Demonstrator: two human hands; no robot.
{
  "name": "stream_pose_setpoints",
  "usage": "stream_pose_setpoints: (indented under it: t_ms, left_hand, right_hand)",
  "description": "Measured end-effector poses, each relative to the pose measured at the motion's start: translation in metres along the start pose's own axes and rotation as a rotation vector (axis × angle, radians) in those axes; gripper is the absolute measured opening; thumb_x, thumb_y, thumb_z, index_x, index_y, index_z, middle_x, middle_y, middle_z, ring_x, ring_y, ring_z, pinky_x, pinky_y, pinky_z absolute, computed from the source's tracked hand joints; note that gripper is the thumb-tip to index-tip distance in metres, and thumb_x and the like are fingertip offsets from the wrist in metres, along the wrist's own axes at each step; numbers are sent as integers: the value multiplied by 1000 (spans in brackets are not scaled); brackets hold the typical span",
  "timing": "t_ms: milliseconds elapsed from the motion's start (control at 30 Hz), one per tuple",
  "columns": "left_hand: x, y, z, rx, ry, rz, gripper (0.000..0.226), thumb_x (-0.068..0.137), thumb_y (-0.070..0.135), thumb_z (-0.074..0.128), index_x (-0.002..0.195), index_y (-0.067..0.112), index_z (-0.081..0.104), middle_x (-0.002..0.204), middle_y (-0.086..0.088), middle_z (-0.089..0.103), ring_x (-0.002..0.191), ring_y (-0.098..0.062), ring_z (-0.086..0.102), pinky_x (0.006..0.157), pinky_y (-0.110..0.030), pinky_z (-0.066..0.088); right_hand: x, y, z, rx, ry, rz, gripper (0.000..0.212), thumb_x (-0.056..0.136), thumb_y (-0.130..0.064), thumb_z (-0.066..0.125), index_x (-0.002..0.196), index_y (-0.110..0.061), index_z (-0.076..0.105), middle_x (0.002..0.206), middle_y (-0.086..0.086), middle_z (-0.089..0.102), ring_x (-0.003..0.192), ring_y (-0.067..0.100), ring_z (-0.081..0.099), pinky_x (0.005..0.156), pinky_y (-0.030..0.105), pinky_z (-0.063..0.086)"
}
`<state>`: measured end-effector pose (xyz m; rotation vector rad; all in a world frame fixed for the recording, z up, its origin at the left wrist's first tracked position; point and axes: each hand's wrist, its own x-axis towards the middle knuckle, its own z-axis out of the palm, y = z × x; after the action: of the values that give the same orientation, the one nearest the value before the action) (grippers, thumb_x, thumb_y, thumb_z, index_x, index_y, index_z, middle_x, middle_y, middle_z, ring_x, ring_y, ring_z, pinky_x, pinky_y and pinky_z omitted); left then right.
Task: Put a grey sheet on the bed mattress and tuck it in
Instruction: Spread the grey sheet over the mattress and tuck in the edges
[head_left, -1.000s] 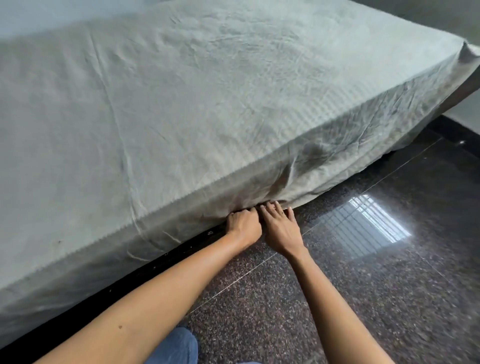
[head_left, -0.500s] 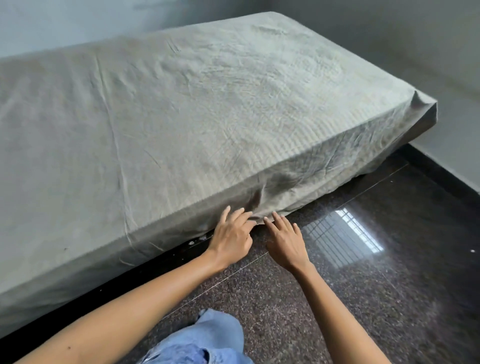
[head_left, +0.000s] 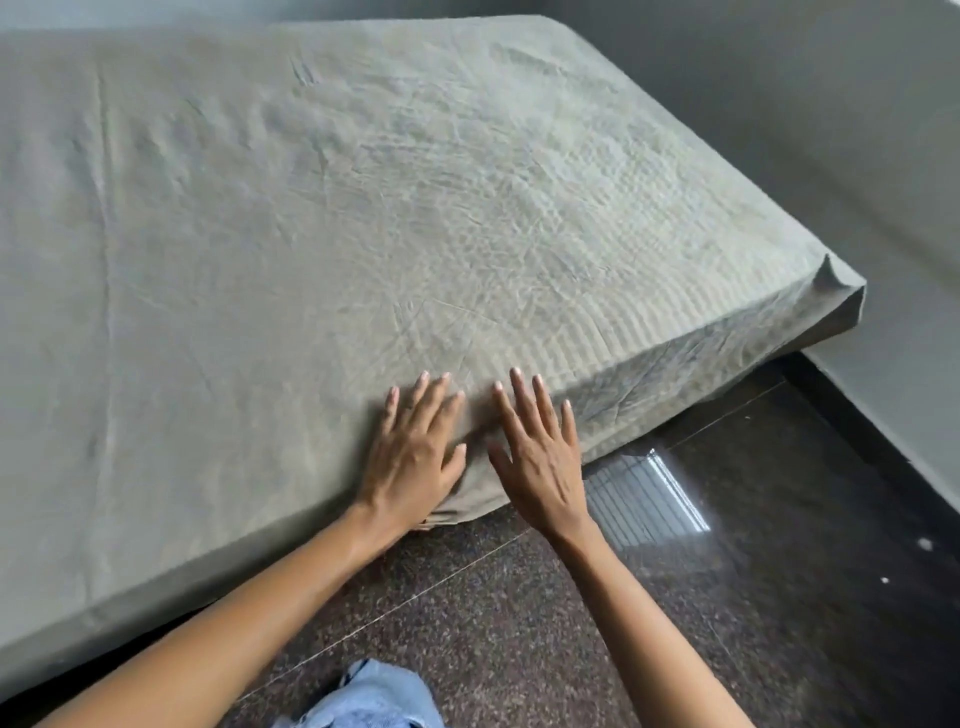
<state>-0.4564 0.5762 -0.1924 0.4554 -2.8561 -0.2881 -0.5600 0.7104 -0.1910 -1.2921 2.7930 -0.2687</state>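
Head view, looking down at a grey sheet (head_left: 363, 208) spread over the whole top of a bed mattress (head_left: 701, 364), wrinkled, and draped down its near side. The left hand (head_left: 410, 457) and right hand (head_left: 540, 457) lie side by side, close but apart, at the mattress's near edge. Both are flat, fingers straight and spread, palms on the sheet, gripping nothing. Just below the palms a loose fold of sheet bulges out at the bottom edge. At the far right corner (head_left: 828, 273) the sheet stands up in a small peak. Below is a dark, speckled, glossy floor (head_left: 753, 623) with a window reflection (head_left: 649, 499). A grey wall (head_left: 779, 104) stands behind. A knee in blue denim (head_left: 374, 696) shows at the bottom.
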Motion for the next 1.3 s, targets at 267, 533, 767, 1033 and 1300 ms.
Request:
stream_pose_setpoints:
  t_ms: [267, 533, 767, 1033, 1300]
  left_hand:
    - [17, 9, 18, 142, -5, -72, 63, 88, 49, 35, 143, 18, 40, 151, -6, 34, 138, -29, 33, 112, -50, 22]
    - [19, 14, 25, 282, -10, -115, 66, 87, 48, 38, 146, 19, 34, 153, -6, 31, 140, -27, 30, 112, -47, 23]
    - [21, 17, 21, 279, -38, -146, 65, 86, 48, 36, 144, 19, 38, 152, -5, 33, 138, -27, 32, 112, -47, 24]
    - [19, 17, 13, 178, -63, -183, 62, 86, 40, 34, 146, 25, 33, 154, 0, 29, 141, -21, 28, 113, -45, 22]
    - [20, 19, 18, 87, 1, -244, 55, 91, 43, 35, 142, 25, 40, 150, 4, 35, 138, -18, 32, 113, -43, 22]
  right_hand:
    - [34, 26, 11, 50, -15, -152, 68, 92, -64, 12, 150, -30, 4, 158, -7, -5, 145, 13, -13, 116, 39, -13]
    - [34, 28, 27, 69, 72, -175, 67, 93, -58, 27, 150, -23, 19, 159, 2, 10, 146, 22, 1, 115, 47, -2]
    - [36, 27, 24, 76, 78, -183, 68, 92, -55, 32, 149, -21, 21, 158, 6, 14, 146, 25, 7, 113, 49, 5]
    - [46, 31, 19, -21, 109, -234, 67, 85, -64, 35, 135, -22, 47, 143, 8, 45, 133, 29, 31, 99, 48, 23]
    - [58, 37, 4, -17, 215, -308, 49, 85, -59, 43, 117, -24, 55, 116, 3, 58, 102, 25, 47, 85, 39, 30]
